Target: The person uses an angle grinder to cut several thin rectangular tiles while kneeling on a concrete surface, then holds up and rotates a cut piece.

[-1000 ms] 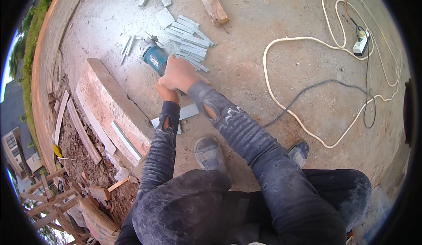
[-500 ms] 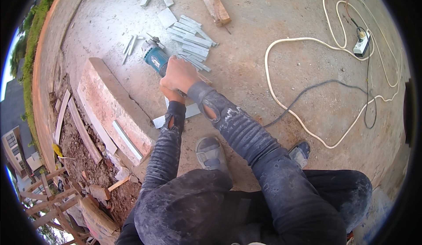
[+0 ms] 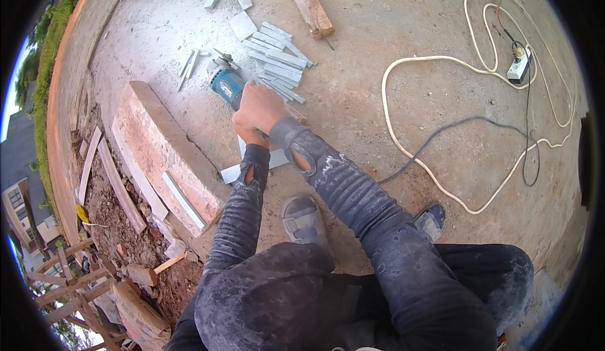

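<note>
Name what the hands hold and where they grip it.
Both hands grip a blue angle grinder by its rear body: right hand wraps it from above; left hand is mostly hidden beneath.

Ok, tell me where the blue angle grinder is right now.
In the head view the blue angle grinder sits upper left of centre, gripped by both hands, between the pile of cut tile strips and the reddish stone slab.

Soft even daylight, faint shadows, sharp centre, heavy fisheye bending, black vignetted corners
</note>
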`<state>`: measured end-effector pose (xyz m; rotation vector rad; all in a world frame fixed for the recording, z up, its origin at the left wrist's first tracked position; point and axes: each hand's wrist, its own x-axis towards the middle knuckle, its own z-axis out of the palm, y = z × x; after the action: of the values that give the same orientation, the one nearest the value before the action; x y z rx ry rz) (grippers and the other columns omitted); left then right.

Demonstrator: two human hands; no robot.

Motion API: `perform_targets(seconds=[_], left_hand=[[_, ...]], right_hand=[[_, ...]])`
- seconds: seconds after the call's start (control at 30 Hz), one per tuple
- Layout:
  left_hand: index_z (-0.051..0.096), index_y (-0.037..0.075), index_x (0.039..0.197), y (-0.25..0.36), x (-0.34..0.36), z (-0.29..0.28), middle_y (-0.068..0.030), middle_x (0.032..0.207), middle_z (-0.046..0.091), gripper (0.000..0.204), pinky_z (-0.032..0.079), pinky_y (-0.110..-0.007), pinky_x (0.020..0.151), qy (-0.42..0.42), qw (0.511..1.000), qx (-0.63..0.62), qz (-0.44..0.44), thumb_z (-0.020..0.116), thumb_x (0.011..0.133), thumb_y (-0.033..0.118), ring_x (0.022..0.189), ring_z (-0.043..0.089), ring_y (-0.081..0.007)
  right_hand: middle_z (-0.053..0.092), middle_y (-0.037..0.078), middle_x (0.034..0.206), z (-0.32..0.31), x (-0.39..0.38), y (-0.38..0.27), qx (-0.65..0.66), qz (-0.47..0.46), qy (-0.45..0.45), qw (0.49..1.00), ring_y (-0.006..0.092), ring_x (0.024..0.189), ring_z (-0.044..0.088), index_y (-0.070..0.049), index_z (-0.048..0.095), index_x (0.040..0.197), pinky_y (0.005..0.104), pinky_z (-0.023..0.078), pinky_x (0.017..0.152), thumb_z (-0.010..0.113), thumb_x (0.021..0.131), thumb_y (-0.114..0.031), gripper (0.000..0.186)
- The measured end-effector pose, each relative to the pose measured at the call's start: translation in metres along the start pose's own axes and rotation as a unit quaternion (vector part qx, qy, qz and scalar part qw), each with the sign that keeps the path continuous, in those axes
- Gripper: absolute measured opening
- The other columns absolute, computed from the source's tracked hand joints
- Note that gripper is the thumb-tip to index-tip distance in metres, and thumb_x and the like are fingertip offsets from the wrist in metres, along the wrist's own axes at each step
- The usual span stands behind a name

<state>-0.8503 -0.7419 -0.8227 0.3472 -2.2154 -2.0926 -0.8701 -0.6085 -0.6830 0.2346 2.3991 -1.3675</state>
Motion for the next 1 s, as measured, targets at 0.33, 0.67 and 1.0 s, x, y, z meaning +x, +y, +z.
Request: perform_targets(seconds=[0.33, 0.67, 1.0], left_hand=[[0.063, -0.002, 0.083, 0.028, -0.012, 0.015, 0.0020, 0.078, 0.061, 0.010, 0.047, -0.032, 0.059, 0.035, 0.987, -0.144, -0.061, 0.061, 0.090, 0.004, 0.071, 0.053, -0.0078], [0.058, 0.006, 0.109, 0.001, -0.003, 0.002, -0.0070, 0.103, 0.065, 0.029, 0.053, -0.040, 0.079, 0.014, 0.991, -0.123, -0.056, 0.045, 0.097, 0.029, 0.092, 0.064, -0.0214], [0.059, 0.005, 0.109, -0.001, -0.005, 0.006, -0.0091, 0.101, 0.066, 0.026, 0.055, -0.039, 0.075, 0.022, 0.983, -0.166, -0.070, 0.047, 0.098, 0.025, 0.088, 0.067, -0.0224]], right_hand=[[0.067, 0.028, 0.106, -0.003, -0.005, -0.001, 0.000, 0.000, -0.003, 1.000, 0.0404, 0.101, 0.067, 0.011, 0.054, 0.113, 0.0419, 0.055, 0.088, 0.070, 0.067, -0.020, 0.058], [0.066, 0.027, 0.108, 0.000, -0.002, -0.005, -0.001, 0.005, 0.003, 1.000, 0.0403, 0.104, 0.066, 0.009, 0.053, 0.114, 0.0428, 0.054, 0.090, 0.070, 0.068, -0.021, 0.058], [0.066, 0.025, 0.110, -0.002, -0.002, -0.007, -0.020, 0.011, 0.001, 1.000, 0.0384, 0.104, 0.067, 0.008, 0.054, 0.115, 0.0411, 0.055, 0.090, 0.074, 0.068, -0.024, 0.060]])
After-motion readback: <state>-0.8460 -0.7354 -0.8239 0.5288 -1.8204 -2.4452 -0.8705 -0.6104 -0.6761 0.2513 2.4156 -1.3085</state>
